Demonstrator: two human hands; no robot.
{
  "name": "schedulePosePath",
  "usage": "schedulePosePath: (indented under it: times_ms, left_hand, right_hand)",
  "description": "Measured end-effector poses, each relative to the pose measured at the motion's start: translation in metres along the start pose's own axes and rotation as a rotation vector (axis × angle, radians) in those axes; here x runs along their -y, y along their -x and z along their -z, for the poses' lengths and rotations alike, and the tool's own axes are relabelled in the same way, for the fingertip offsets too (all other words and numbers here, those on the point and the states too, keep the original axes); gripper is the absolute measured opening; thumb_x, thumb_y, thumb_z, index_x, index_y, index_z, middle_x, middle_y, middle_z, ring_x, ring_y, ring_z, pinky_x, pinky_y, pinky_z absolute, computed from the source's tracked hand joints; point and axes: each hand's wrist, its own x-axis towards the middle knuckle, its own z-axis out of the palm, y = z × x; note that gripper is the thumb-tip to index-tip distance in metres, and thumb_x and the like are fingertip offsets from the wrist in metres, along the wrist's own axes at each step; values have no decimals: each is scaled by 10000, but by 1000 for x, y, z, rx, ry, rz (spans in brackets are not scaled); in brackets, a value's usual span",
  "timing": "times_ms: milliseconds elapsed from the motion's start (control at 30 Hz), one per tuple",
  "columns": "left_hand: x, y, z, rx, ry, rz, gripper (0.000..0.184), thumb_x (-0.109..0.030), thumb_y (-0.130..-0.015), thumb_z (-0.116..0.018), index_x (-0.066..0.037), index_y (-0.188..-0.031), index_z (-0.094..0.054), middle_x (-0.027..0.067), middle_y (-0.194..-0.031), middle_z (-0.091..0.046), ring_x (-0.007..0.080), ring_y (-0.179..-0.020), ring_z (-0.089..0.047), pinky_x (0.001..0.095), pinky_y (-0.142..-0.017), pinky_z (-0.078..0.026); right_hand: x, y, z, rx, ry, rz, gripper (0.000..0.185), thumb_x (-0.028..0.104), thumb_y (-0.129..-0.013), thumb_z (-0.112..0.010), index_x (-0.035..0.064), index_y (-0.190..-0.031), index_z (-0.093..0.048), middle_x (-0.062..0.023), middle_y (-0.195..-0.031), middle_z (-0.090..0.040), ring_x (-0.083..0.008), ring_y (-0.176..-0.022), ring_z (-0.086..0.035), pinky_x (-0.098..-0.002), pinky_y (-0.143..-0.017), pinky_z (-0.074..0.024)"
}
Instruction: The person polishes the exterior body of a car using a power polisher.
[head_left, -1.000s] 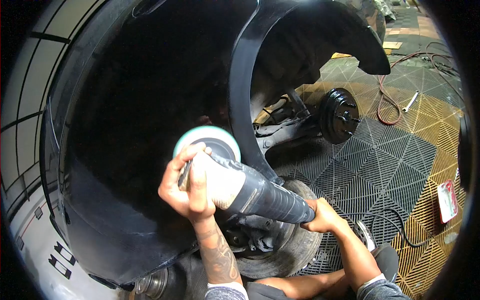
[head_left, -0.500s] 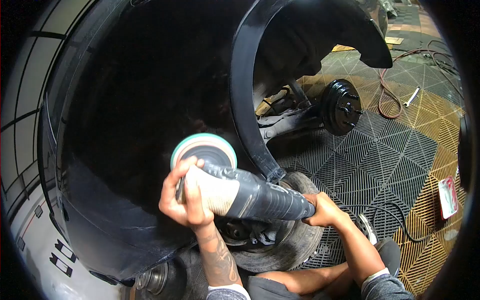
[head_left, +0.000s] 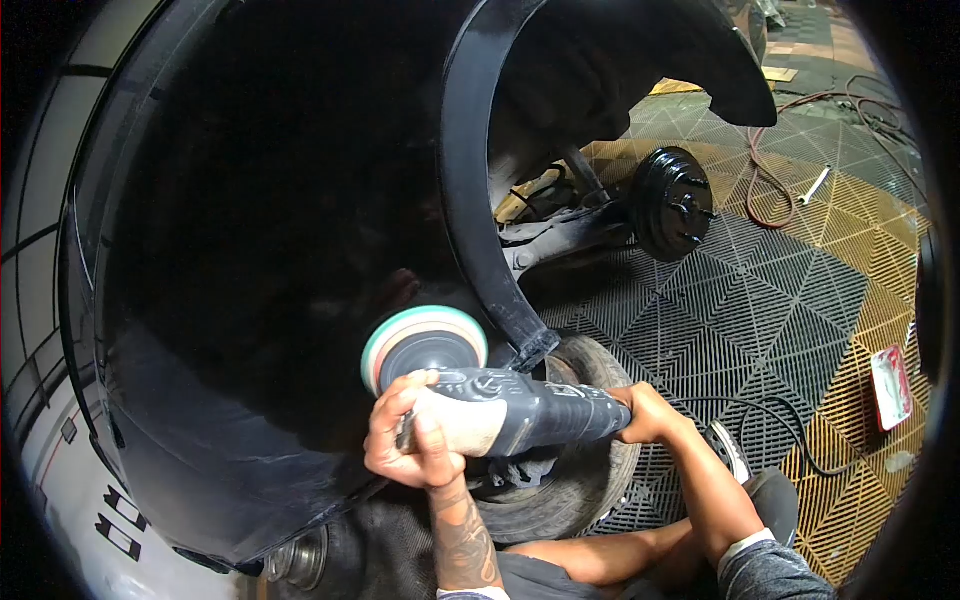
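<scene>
A corded power polisher (head_left: pixel 540 412) lies across the view, its round pad (head_left: pixel 425 345) with a green rim against the black car body panel (head_left: pixel 250 300). My left hand (head_left: pixel 413 432), on a tattooed forearm, is wrapped round the polisher's head just below the pad. At the far end of the body, my right hand (head_left: pixel 650 413) grips the handle. The curved wheel arch edge (head_left: pixel 468 150) is right of the pad. The pad's working face is hidden against the panel.
A tire (head_left: pixel 600 480) lies under the polisher. Beyond the arch is a black brake drum (head_left: pixel 672 205). On the tiled floor (head_left: pixel 740 300) are a wrench (head_left: pixel 817 186), a red hose (head_left: pixel 768 200), a red-and-white tray (head_left: pixel 891 388) and a black cord (head_left: pixel 800 440).
The polisher and both hands have moved down the panel, the pad ending lower and slightly right. The polisher now lies closer to level. Both hands keep their grip.
</scene>
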Motion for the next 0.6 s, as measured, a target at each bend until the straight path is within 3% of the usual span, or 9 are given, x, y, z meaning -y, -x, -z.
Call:
schedulePosePath:
  times_ms: [267,333,533,600]
  left_hand:
    - [4,20,7,-55,-15,-13,315,-90,-882,-513,46,-1140,-631,254,-1108,-673,331,-978,-672,473,-916,-553]
    - [1,14,5,-130,-2,7,265,-80,-856,-589,35,-1084,-658,228,-1015,-705,324,-911,-705,456,-862,-585]
    - [-5,-37,-20,-41,71,16,323,-77,-825,-578,89,-1087,-666,257,-1024,-708,322,-941,-703,458,-900,-574]
    - [-8,-58,-28,47,70,6,351,-67,-844,-525,104,-1131,-633,282,-1098,-685,345,-976,-692,465,-930,-562]
  right_hand:
    - [1,-1,10,80,80,-61,400,126,-580,-722,35,-965,-666,-205,-839,-690,-400,-829,-690,-428,-739,-541]
    - [1,-3,9,97,85,-54,424,128,-572,-721,27,-981,-670,-215,-853,-693,-408,-846,-688,-437,-752,-542]
    - [37,-4,25,-18,30,-84,426,122,-584,-719,9,-992,-684,-225,-861,-699,-401,-827,-699,-411,-758,-547]
    - [47,-5,31,-46,-7,-64,400,118,-602,-716,9,-986,-684,-222,-839,-696,-398,-802,-700,-401,-749,-547]
